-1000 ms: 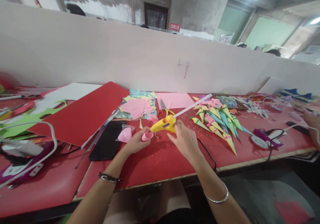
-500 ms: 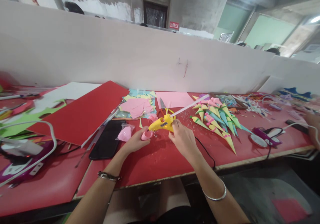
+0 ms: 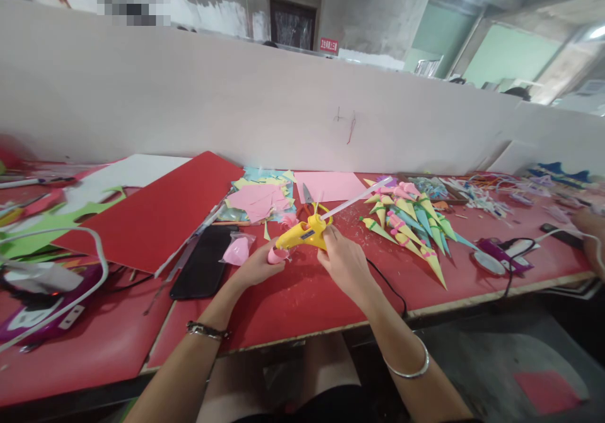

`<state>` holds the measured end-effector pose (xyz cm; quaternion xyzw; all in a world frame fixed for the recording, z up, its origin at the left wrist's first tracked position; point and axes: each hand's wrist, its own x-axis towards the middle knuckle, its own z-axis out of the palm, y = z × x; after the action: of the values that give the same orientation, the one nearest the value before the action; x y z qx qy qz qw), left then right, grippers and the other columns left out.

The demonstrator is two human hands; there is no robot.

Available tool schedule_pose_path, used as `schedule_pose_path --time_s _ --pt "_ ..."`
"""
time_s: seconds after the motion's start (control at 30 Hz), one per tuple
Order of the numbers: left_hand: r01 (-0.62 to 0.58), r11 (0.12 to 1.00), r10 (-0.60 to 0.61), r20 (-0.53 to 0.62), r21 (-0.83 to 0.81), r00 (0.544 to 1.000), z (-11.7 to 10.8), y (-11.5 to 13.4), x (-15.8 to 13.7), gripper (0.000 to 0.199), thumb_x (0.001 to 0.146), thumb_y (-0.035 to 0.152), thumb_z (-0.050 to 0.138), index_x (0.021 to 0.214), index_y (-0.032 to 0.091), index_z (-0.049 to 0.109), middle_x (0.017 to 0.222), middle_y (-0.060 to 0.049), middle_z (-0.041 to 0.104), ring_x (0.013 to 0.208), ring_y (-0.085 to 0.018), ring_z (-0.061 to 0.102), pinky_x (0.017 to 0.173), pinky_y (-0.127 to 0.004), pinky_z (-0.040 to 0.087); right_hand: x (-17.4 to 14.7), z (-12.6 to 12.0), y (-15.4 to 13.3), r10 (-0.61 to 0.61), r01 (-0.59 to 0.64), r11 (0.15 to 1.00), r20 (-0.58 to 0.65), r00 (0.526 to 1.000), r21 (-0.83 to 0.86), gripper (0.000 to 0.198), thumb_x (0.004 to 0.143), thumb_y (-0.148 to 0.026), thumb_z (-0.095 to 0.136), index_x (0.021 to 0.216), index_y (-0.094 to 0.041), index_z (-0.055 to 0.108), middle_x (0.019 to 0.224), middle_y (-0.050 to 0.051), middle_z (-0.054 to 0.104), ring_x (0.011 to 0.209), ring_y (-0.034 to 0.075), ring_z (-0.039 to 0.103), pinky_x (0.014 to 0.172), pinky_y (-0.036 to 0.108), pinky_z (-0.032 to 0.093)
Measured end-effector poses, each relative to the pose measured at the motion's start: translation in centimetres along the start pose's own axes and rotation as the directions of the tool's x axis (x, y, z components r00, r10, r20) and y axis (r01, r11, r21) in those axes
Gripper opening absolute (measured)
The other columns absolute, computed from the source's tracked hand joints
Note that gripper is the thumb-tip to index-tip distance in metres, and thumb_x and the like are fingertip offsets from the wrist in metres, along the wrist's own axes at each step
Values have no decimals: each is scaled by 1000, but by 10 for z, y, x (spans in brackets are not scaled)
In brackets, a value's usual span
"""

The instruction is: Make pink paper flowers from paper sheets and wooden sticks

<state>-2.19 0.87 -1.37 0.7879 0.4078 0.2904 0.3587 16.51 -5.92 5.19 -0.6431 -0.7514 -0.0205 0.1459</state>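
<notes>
My right hand (image 3: 344, 260) is closed around the handle of a yellow hot glue gun (image 3: 302, 234), with a long clear glue stick (image 3: 359, 197) poking out of its back. The gun's nozzle end points left. Between the fingers of my left hand (image 3: 259, 265) is a small curled pink foam piece (image 3: 278, 256), right under the nozzle. Whether nozzle and foam touch I cannot tell. Left of that hand lies a small bag with pink pieces (image 3: 237, 249), and beside it a black phone (image 3: 203, 264). Scissors (image 3: 308, 195) with yellow-orange handles lie behind the gun.
A pile of pastel cone-shaped pieces (image 3: 416, 218) lies to the right. A large red sheet (image 3: 161, 221) and pink paper scraps (image 3: 259, 202) are on the left and at the back. Purple power strips (image 3: 508, 258) with cables sit at both sides. Another person's hand (image 3: 590, 229) shows at far right.
The glue gun's nozzle end has shifted slightly left and down, nearer the pink foam piece. Both hands keep their grips and almost the same places.
</notes>
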Motion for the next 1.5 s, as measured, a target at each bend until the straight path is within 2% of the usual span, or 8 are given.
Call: schedule_pose_path --time_s 0.27,0.53,0.73,0.87,1.03,1.2,1.37,1.5 --pt "6 999 -6 0 40 1000 -1 3 0 28 63 21 47 90 16 51 83 -2 61 77 -18 57 73 -30 46 2 0 0 47 -47 997 0 999 -53 35 82 -18 43 117 -16 39 106 10 56 85 18 60 60 24 45" --pt "0 996 2 -23 86 1000 -2 2 1 43 62 19 47 105 14 47 106 -8 59 97 -22 54 87 -32 40 -2 -1 2 72 -71 986 -4 997 -148 34 84 -15 39 118 -15 39 109 11 55 85 18 61 61 25 47" --pt "-19 992 25 -52 124 998 -2 4 1 38 62 17 44 100 17 48 99 -4 60 88 -18 57 79 -28 44 -4 1 7 73 -71 989 6 997 -133 33 83 -16 41 116 -17 39 104 9 56 84 18 61 60 24 46" --pt "-23 986 35 -72 167 997 -2 1 1 39 61 16 43 100 17 47 90 -2 60 76 -16 58 68 -25 45 -6 5 12 85 -89 991 -35 996 -101 31 82 -19 45 113 -17 42 98 7 57 82 18 61 57 23 45" --pt "-8 974 36 -122 228 992 -2 -3 1 39 63 17 44 102 17 45 79 1 57 67 -14 55 62 -23 43 -9 15 34 132 -137 990 -121 984 -38 32 81 -28 48 110 -16 43 97 8 57 78 19 61 56 25 45" --pt "42 955 16 -191 294 982 -2 -6 2 35 67 18 46 102 17 44 57 7 48 51 -12 50 51 -22 38 -12 39 71 293 -278 955 -204 934 101 29 83 -30 43 105 -12 45 99 12 57 91 22 58 68 29 47" --pt "72 942 16 -258 327 966 -4 -8 4 32 69 19 45 101 19 43 63 4 52 55 -14 54 53 -23 40 -13 59 96 376 -365 927 -198 905 90 30 87 -21 34 112 -6 41 108 17 54 99 21 54 77 30 45" --pt "75 938 21 -273 337 962 -4 -10 4 32 70 20 45 102 20 43 65 4 55 56 -15 56 55 -24 41 -14 64 99 406 -405 913 -162 899 43 27 86 -21 36 105 -7 48 96 14 59 96 23 55 78 32 43"
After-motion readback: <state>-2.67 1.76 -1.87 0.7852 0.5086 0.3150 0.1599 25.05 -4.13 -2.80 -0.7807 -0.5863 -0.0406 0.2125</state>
